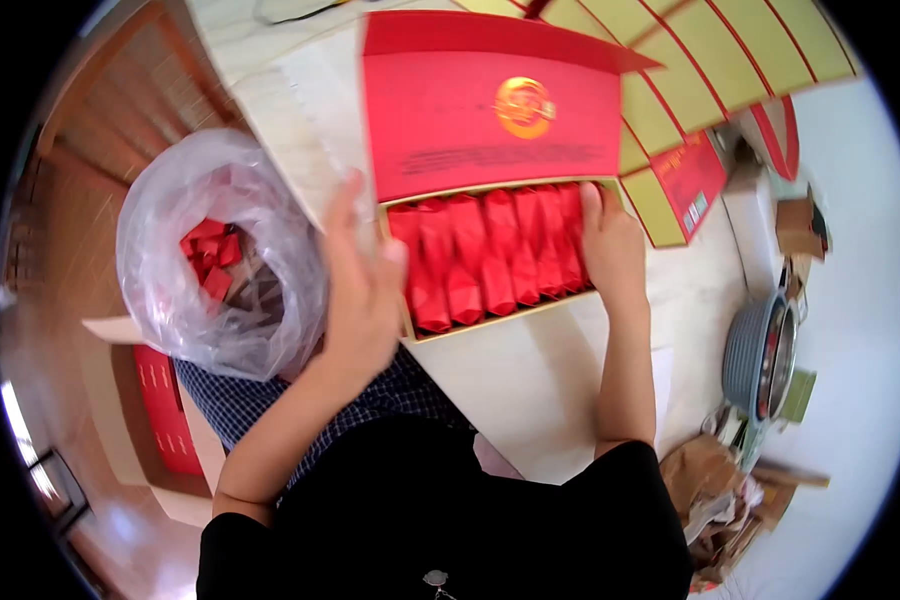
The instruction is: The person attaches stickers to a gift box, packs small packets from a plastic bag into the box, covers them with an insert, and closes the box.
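A red gift box (490,140) with a gold emblem inside its raised lid lies open on the table. Red foil packets (495,250) fill its tray in two rows. My right hand (612,245) is closed on the box's right end, the thumb reaching over the rim beside the last packets. At the left end, my left hand (360,300) hovers, slightly blurred, its index finger and thumb spread apart and nothing visible in it. Between that hand and the packets runs the box's left wall.
A clear plastic bag (220,340) with several red packets (210,255) inside is at my left. Below it, a cardboard carton (120,400) holds red boxes. Stacked yellow-and-red boxes (670,90) stand at the back right. Basins (755,355) and brown paper (705,470) are at the far right.
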`<state>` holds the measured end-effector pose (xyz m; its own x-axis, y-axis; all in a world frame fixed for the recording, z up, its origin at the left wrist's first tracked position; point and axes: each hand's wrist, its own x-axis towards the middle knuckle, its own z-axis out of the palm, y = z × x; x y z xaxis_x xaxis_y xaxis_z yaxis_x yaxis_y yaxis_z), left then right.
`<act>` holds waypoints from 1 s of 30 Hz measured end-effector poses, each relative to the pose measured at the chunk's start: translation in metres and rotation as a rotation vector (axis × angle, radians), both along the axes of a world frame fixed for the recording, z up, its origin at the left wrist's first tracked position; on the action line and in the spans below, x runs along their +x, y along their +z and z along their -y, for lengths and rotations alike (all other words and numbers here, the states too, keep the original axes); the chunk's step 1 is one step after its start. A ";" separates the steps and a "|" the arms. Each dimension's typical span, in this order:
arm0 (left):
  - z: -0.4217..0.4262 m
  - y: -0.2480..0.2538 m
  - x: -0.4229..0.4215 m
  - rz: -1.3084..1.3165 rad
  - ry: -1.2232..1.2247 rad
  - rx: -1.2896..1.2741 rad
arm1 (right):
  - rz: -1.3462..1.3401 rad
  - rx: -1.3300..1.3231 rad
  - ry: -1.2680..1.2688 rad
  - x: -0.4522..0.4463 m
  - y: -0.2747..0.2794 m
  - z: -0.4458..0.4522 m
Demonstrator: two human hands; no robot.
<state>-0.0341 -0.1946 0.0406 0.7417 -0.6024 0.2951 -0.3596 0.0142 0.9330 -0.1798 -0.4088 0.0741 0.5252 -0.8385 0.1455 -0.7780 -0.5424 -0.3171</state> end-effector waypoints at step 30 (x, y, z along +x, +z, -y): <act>-0.295 -0.130 0.048 -0.477 0.736 -0.072 | 0.055 0.157 1.029 0.321 -0.185 -0.287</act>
